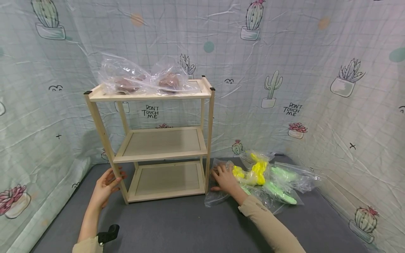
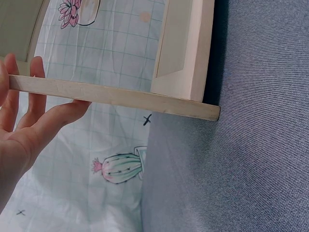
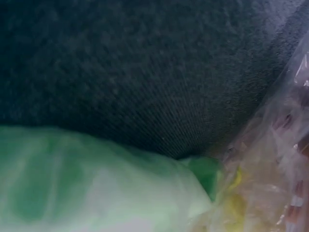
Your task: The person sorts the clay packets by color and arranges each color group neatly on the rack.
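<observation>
A three-tier wooden shelf rack (image 1: 159, 157) stands upright on the dark grey table. My left hand (image 1: 105, 186) holds its left front post (image 2: 145, 102) low down, thumb on one side and fingers on the other. To the right of the rack, my right hand (image 1: 226, 179) lies over a clear plastic bag (image 1: 215, 199), fingers spread across it. I cannot tell whether they pinch the plastic. Bags with bright yellow contents (image 1: 259, 170) and pale green contents (image 1: 280, 193) lie just beyond this hand. In the right wrist view, a blurred green item (image 3: 96, 179) fills the lower part.
Two clear bags with brown contents (image 1: 169, 82) lie on the rack's top tier. A cactus-printed cloth (image 1: 316, 105) surrounds the table at the back and sides. A black strap device (image 1: 109, 233) sits on my left wrist.
</observation>
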Demonstrator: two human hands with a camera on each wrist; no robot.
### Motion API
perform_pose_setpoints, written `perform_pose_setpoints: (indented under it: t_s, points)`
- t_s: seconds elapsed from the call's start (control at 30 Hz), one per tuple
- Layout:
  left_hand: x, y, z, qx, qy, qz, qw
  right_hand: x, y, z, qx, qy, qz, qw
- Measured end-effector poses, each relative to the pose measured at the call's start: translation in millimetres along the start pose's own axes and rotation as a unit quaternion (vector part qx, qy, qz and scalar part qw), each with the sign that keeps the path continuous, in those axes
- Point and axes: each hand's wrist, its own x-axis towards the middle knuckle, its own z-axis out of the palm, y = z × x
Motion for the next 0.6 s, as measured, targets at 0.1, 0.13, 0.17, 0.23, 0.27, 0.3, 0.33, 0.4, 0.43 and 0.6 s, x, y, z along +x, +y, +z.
perform_pose_setpoints:
  t_s: [0.1, 0.13, 0.17, 0.23, 0.27, 0.3, 0.33, 0.4, 0.43, 0.6]
  points:
    - [0.3, -0.4, 0.0, -0.007, -0.002, 0.001, 1.0, 1.6, 0.1, 2.0, 0.0, 0.007, -0.004, 1.0]
    - [0.4, -0.5, 0.0, -0.009, -0.003, 0.001, 1.0, 2.1, 0.2, 2.8, 0.001, 0.011, -0.005, 1.0]
    - [0.4, -0.6, 0.0, -0.011, -0.004, 0.002, 0.9999, 2.4, 0.1, 3.6, 0.001, 0.013, -0.007, 1.0]
    - [0.4, -0.6, -0.2, -0.015, -0.006, 0.004, 0.9999, 3.6, 0.1, 4.9, -0.001, 0.012, -0.011, 1.0]
    - [0.4, -0.6, -0.2, -0.017, -0.005, 0.005, 0.9998, 4.1, 0.0, 5.3, -0.002, 0.011, -0.012, 1.0]
    - [0.3, -0.6, -0.3, -0.017, -0.006, 0.007, 0.9998, 4.7, 0.0, 5.8, -0.006, 0.009, -0.014, 1.0]
    - [0.2, -0.5, -0.4, -0.019, -0.006, 0.008, 0.9998, 5.2, -0.1, 6.2, -0.01, 0.008, -0.016, 1.0]
    - [0.1, -0.5, -0.6, -0.02, -0.006, 0.009, 0.9997, 6.5, -0.1, 6.9, -0.022, 0.004, -0.02, 1.0]
    - [0.0, -0.5, -0.6, -0.021, -0.006, 0.01, 0.9997, 7.1, 0.0, 7.4, -0.023, 0.008, -0.021, 0.999]
    - [0.1, -0.6, 0.1, -0.028, -0.005, 0.009, 0.9996, 7.8, 1.5, 8.6, -0.017, 0.042, -0.032, 0.998]
